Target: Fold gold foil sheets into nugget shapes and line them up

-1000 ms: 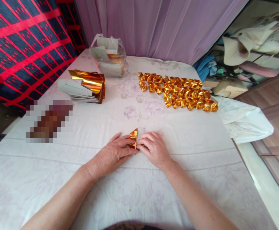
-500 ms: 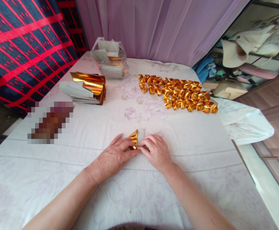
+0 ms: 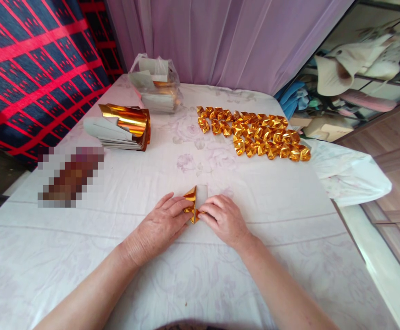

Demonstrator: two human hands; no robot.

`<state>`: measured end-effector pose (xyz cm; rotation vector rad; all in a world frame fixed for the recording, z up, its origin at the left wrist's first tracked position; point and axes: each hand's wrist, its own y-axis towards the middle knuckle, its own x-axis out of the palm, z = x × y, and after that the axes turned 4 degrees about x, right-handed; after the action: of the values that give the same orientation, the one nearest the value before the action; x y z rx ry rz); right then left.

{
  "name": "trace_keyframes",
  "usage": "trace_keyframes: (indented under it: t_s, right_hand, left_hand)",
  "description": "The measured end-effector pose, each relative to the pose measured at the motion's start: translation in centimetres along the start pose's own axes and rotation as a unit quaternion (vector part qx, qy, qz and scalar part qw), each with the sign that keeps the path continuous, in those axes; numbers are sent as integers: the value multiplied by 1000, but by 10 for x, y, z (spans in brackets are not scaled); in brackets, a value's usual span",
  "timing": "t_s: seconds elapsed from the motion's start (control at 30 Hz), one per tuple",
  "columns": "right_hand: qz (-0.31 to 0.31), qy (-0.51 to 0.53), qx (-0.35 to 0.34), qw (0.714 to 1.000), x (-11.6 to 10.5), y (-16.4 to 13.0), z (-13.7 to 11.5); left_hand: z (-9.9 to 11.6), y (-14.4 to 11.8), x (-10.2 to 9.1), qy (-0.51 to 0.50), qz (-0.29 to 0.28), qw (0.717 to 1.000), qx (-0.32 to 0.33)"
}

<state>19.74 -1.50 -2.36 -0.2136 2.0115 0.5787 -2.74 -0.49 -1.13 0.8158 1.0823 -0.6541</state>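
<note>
A sheet of gold foil paper, grey-white on its back, lies partly folded on the table in front of me. Its left part is folded to a slanted gold point at the top, and a smaller gold corner shows at the bottom. My left hand is closed on the left side of the paper, its fingertips pressing the gold face. On the other side, my right hand pinches the lower right corner between thumb and fingers. The fingers hide part of both edges.
Rows of folded gold paper pieces lie at the back right. Back left are a stack of gold foil sheets and a clear plastic bag of more paper. A blurred-out object lies left. A white bag hangs by the right edge.
The paper's bottom corner now shows as a gold point below the fingers. Both hands have shifted only slightly, and my left thumb has moved up a little.
</note>
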Motion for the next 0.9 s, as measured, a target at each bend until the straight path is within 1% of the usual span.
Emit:
trace_keyframes:
  t_s: [0.13,0.23,0.43,0.9]
  right_hand:
    - [10,-2,-9,1000,-3,-4,-2]
    - [12,-22,-24,999,-6,-8,-5]
    - [21,-74,-42,996,-9,-14,-11]
    - [-6,-64,-34,997,-10,-18,-13]
  left_hand:
    - [7,-3,3,45,9,999,20]
    - [8,-8,6,62,9,998,30]
    - [6,-14,4,33,-13,999,27]
    - [7,-15,2,57,-35,997,30]
